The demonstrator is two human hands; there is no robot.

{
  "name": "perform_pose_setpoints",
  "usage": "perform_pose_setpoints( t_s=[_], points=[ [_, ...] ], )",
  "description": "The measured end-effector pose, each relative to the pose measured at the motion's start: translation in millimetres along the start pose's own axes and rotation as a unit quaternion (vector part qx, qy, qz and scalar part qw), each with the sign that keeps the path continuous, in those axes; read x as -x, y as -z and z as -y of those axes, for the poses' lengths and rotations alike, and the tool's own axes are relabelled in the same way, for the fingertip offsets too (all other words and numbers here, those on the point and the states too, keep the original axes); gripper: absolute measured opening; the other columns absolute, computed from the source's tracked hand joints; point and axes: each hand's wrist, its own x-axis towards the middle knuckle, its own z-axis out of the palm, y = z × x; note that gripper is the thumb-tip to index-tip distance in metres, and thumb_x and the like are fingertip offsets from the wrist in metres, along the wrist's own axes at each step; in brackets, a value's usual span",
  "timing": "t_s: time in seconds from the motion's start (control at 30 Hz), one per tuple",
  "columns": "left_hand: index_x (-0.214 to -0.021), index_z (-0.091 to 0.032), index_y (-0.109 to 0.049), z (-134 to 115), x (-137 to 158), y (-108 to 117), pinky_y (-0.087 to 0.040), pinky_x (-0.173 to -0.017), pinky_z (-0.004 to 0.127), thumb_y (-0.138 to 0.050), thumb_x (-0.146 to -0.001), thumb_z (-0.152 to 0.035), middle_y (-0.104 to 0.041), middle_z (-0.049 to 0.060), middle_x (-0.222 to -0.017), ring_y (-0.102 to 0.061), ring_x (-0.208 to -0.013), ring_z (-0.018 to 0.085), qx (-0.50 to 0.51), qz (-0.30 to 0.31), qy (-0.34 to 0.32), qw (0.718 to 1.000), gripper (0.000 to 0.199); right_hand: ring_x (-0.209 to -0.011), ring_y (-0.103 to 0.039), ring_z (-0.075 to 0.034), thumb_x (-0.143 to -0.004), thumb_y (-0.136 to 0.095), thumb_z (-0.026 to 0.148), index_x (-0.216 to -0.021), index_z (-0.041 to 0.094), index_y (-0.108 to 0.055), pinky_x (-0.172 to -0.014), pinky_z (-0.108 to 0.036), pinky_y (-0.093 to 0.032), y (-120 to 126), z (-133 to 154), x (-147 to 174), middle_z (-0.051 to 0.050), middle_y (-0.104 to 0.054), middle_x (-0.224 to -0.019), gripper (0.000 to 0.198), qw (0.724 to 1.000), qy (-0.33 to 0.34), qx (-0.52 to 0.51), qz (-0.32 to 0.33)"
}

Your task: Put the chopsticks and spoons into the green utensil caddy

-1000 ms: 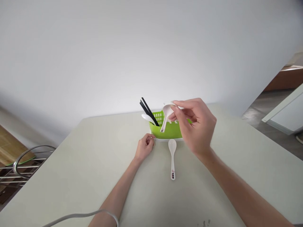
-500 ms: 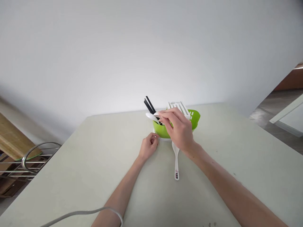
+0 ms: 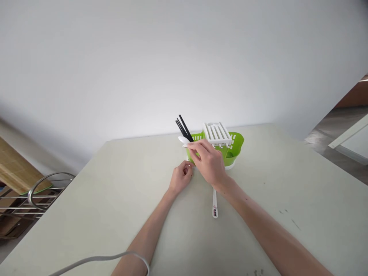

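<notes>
At frame centre, the right hand (image 3: 211, 165) pinches a white plastic spoon (image 3: 184, 141) into the green plastic cutlery basket (image 3: 236, 147); the left hand (image 3: 180, 179), fingers curled and holding nothing, touches its base.

At your twelve o'clock the green caddy (image 3: 234, 147) looks like smooth, glossy plastic, its white slotted insert (image 3: 217, 133) too. The black chopsticks (image 3: 184, 128) look matt. Your table (image 3: 86, 214) is matt and pale. At nine o'clock, the rack (image 3: 34, 191) is shiny metal wire.

chopsticks (image 3: 184, 128) block caddy (image 3: 236, 147) left, right open
</notes>
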Motion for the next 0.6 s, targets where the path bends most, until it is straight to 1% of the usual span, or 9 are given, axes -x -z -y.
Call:
perform_pose_setpoints(
  t_s=[0.13,0.3,0.5,0.6],
  points=[
    [-0.096,-0.018,-0.066,0,0,0,-0.036,-0.06,0.024,-0.05,-0.091,-0.026,-0.054,-0.006,-0.063,-0.045,-0.057,0.011,0.001,0.0,-0.004,1.0,0.019,-0.072,-0.067,-0.011,-0.104,-0.053,0.014,-0.1,0.02,-0.071,-0.059,-0.022,-0.044,-3,0,-3,-0.005,-0.074,-0.098,0.019,0.999,-0.031,0.006,0.027],
    [-0.095,-0.018,-0.066,2,0,0,-0.035,-0.058,0.023,-0.05,-0.09,-0.025,-0.053,-0.007,-0.061,-0.045,-0.057,0.011,0.0,0.001,-0.01,1.0,0.019,-0.07,-0.064,-0.012,-0.102,-0.052,0.013,-0.1,0.019,-0.07,-0.057,-0.023,-0.04,-4,2,-8,-0.004,-0.069,-0.092,0.019,0.997,-0.053,0.034,0.054],
    [-0.096,-0.018,-0.067,2,0,-1,-0.034,-0.059,0.024,-0.049,-0.089,-0.022,-0.053,-0.006,-0.063,-0.045,-0.058,0.011,-0.023,0.003,-0.018,1.0,0.02,-0.063,-0.056,-0.012,-0.102,-0.051,0.012,-0.093,0.019,-0.066,-0.054,-0.024,-0.034,-2,7,-13,-0.003,-0.065,-0.087,0.019,0.993,-0.064,0.076,0.067],
    [-0.096,-0.018,-0.067,2,0,-1,-0.034,-0.06,0.024,-0.049,-0.089,-0.022,-0.053,-0.006,-0.063,-0.044,-0.058,0.011,-0.033,0.001,-0.017,0.999,0.02,-0.063,-0.055,-0.012,-0.101,-0.052,0.011,-0.091,0.019,-0.064,-0.054,-0.024,-0.032,0,9,-14,-0.003,-0.065,-0.089,0.018,0.992,-0.073,0.08,0.067]
  ],
)
